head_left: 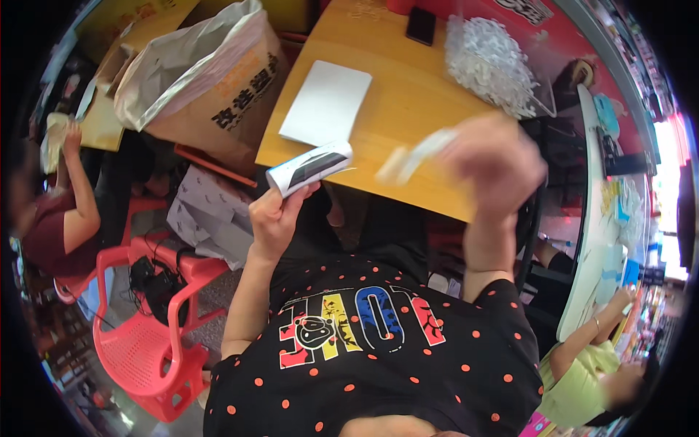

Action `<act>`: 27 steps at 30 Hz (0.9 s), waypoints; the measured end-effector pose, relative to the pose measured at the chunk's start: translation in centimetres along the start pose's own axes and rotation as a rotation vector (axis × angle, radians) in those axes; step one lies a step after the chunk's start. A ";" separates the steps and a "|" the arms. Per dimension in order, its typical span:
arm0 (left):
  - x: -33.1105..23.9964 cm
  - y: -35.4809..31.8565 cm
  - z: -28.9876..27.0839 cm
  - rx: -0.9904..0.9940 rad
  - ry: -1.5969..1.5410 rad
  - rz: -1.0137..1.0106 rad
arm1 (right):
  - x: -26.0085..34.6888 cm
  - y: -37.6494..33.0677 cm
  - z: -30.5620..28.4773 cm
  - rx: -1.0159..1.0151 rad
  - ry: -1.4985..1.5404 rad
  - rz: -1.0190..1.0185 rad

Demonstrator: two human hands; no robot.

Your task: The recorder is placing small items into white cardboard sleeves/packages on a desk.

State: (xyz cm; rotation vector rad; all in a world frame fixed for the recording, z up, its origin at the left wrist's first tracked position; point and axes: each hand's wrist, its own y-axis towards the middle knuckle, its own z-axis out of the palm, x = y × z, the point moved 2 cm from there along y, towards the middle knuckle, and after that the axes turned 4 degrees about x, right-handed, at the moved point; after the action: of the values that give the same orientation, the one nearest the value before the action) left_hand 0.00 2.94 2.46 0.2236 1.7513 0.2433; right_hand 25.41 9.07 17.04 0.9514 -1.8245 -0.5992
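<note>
My left hand [273, 218] is closed round the lower end of a curled sheet of glossy paper [312, 169], white with a dark printed picture, just off the front edge of the table. My right hand [499, 160] is smeared by motion over the table's right side. From its fingers a small whitish strip [411, 156] points left, too blurred to tell its kind. Beyond my left hand a stack of white sheets [328, 102] lies on the yellow wooden table [408, 80].
A clear bin of small white plastic pieces [491, 58] stands at the table's far right, near a dark phone [421, 26]. At the left are a large paper sack [207, 80] and a red plastic chair [149, 328] with black cables. Other people sit at both sides.
</note>
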 end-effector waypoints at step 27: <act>0.4 1.3 1.3 -0.161 -0.766 -0.341 | -5.0 -8.0 10.6 -0.183 0.445 0.770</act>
State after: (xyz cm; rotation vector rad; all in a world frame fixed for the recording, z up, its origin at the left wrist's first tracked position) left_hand 1.23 4.40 2.21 -0.0982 0.9794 0.0341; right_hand 19.77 8.50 4.07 0.1833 -1.5320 -0.0552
